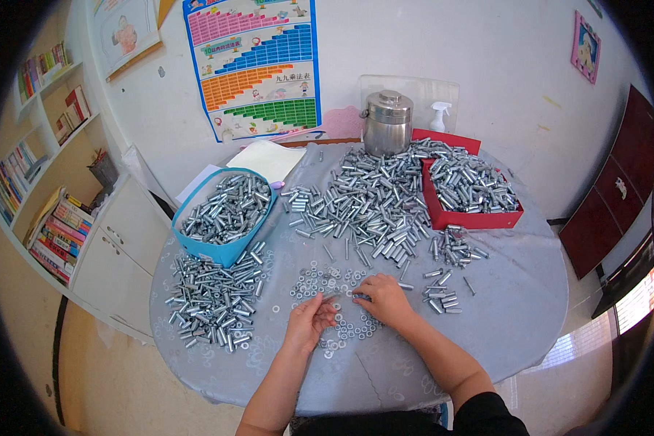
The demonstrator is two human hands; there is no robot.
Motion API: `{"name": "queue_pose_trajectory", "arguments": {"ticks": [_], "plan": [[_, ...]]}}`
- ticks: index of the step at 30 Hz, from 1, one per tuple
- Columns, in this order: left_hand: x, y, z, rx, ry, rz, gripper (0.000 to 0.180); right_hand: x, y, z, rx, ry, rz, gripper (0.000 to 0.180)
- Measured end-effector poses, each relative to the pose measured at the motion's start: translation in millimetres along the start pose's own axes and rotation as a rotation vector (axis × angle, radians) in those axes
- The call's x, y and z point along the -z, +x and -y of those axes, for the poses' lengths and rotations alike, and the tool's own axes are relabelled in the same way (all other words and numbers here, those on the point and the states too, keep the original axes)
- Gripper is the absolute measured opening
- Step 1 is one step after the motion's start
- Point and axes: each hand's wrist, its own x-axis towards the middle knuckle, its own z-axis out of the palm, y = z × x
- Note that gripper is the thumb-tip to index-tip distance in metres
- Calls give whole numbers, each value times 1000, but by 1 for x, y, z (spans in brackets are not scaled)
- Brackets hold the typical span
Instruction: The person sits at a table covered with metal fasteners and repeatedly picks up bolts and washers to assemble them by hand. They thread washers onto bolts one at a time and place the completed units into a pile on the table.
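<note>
My left hand is closed, with a slim silvery bolt at its thumb and fingertips. Facing it, my right hand has its fingers pinched together; whatever they grip is too small to make out. Both hands hover low over loose washers, with nuts scattered nearer to me. Beyond the right hand lie a few metal sleeves and single bolts. To the left of my left hand is a heap of assembled expansion bolts.
A blue basket full of bolts stands at the left. At the back right, a red box holds more, beside a large spread pile of metal sleeves. Behind stand a steel canister and a white spray bottle. Grey cloth covers the table.
</note>
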Motion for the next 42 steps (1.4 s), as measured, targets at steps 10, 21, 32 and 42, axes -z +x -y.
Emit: {"name": "queue_pose_trajectory", "arguments": {"ticks": [10, 21, 32, 42], "plan": [[-2, 0, 1, 1, 4, 15, 32, 13, 8, 21, -199, 681, -110, 21], [-3, 0, 4, -80, 178, -73, 30, 5, 5, 20, -82, 625, -109, 16], [-8, 0, 8, -159, 205, -135, 28, -5, -1, 15, -289, 742, -7, 31], [-8, 1, 6, -191, 164, -181, 25, 4, 0, 15, -368, 819, 171, 31]]}}
